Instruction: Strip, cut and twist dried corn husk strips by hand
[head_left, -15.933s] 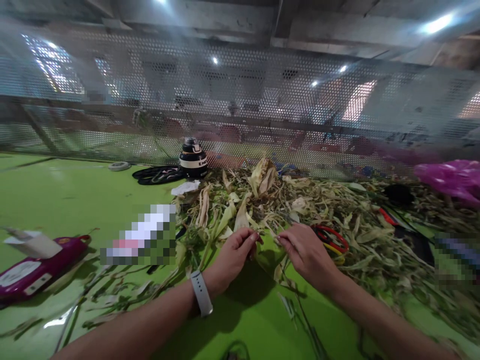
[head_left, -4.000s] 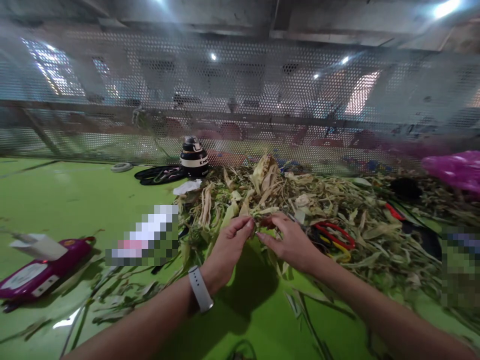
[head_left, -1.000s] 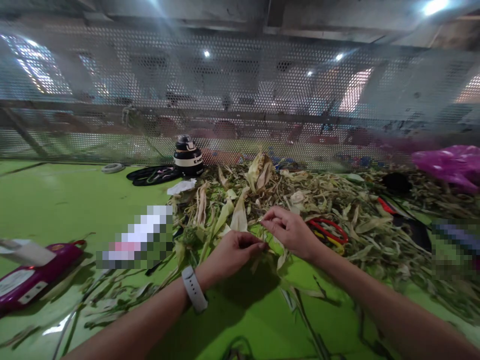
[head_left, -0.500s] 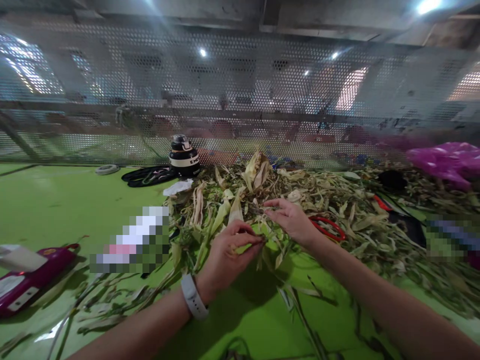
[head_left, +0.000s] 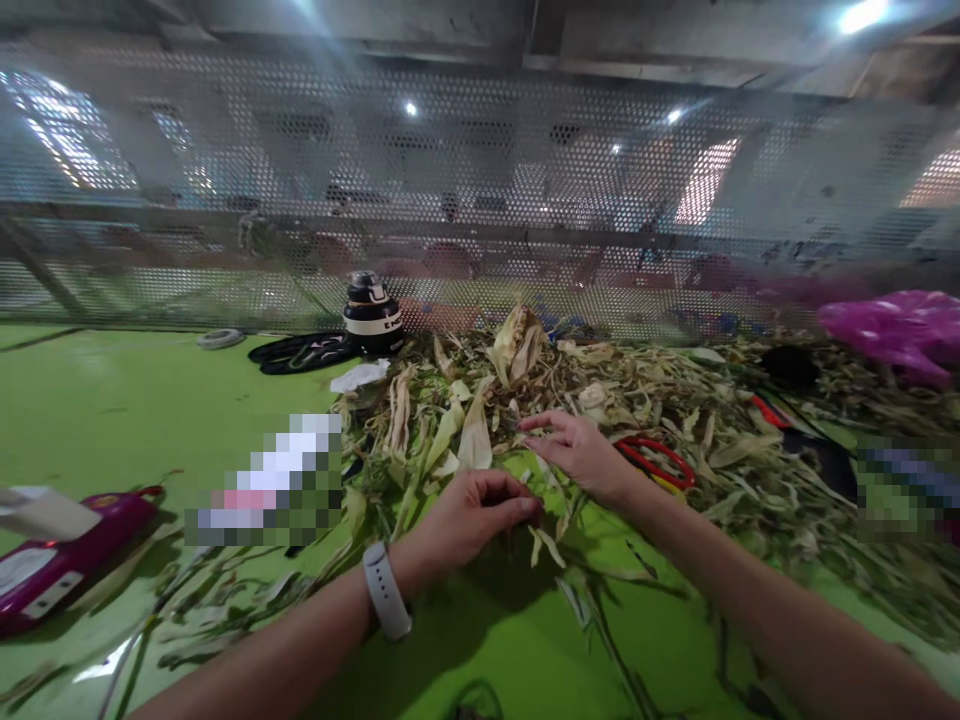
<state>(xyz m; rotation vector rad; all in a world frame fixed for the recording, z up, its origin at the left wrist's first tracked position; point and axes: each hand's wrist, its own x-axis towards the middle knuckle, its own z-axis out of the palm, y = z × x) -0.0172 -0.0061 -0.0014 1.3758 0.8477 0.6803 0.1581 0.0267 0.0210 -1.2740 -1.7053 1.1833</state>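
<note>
On the green table (head_left: 142,390), far left and in front of the black bottle (head_left: 373,318), a magenta power strip (head_left: 82,555) is seen, with a white block (head_left: 56,513) set on it. Left of the bottle, a pale ring (head_left: 221,339) is laid flat; in front of it to the left, a pixelated item (head_left: 270,490) is seen. A flat black item (head_left: 300,352) is placed just beside its left side, and white tissue (head_left: 360,376) just in front. Well in front and slightly right of the bottle, the left hand (head_left: 469,515) is held with thumb and forefinger pinched together; whether anything is gripped cannot be told. Dried leaves (head_left: 675,400) are heaped from the bottle's front far out to its right, both hands being held over their near edge. Further right of the bottle, the right hand (head_left: 585,460) is held loosely, its fingers parted and nothing visibly grasped. Beyond it, red loops (head_left: 660,460) are partly covered by the right hand's wrist, and a purple bag (head_left: 896,335) is seen farthest right of the bottle.
</note>
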